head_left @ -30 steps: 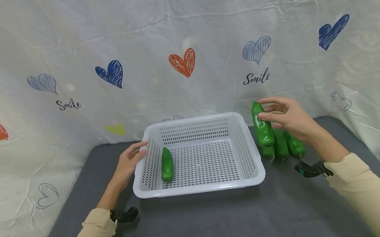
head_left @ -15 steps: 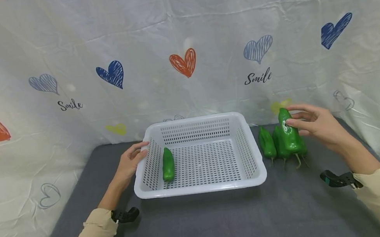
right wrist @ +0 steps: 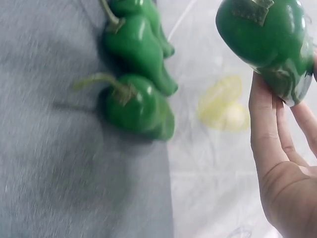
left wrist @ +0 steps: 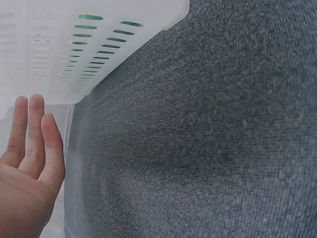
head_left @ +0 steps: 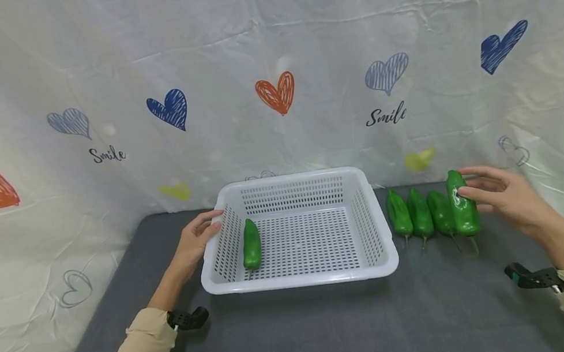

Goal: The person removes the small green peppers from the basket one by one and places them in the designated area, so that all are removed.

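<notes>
While the right grip [head_left: 506,197] pinches a long green pepper [head_left: 463,210], the placing step seems to need lowering; the straight-fingered left grip [head_left: 191,243] touches a white plastic basket [head_left: 299,280].

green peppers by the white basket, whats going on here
A person's right hand holds a green pepper off the gray table, at the right end of a row of three peppers lying beside the white basket. The left hand touches the basket's left rim. So far only a single pepper lies inside, toward the left side.
</notes>
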`<state>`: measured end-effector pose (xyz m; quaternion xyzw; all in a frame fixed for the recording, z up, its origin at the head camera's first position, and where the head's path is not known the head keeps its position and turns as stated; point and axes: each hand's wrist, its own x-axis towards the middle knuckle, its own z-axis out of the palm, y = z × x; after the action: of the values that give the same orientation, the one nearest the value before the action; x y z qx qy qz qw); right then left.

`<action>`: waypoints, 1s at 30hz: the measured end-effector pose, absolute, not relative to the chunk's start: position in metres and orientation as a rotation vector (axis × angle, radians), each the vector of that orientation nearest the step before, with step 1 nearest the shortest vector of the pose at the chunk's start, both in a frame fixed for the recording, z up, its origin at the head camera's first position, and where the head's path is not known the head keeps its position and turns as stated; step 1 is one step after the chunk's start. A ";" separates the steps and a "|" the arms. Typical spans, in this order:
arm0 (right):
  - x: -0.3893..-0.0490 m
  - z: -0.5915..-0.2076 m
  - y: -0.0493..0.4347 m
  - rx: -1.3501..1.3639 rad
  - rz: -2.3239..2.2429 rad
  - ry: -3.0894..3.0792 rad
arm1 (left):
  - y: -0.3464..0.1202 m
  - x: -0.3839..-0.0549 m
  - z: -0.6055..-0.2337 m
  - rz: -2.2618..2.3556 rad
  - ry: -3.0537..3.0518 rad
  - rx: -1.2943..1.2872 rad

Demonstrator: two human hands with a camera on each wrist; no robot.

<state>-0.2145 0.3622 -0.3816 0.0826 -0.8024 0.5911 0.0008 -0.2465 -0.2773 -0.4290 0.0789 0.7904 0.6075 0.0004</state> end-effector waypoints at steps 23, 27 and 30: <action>-0.226 -0.413 0.408 0.255 1.692 -2.673 | -0.277 -0.247 -0.429 1.917 2.475 0.242; -0.229 -0.420 0.412 0.221 1.647 -2.703 | -0.277 -0.247 -0.429 1.920 2.477 0.238; -0.231 -0.424 0.414 0.181 1.613 -2.732 | -0.277 -0.247 -0.429 1.920 2.476 0.242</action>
<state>-0.2315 0.4136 -0.4237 0.0570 -0.8596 0.5075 -0.0179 -0.2466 -0.2768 -0.4289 0.0770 0.7879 0.6109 -0.0005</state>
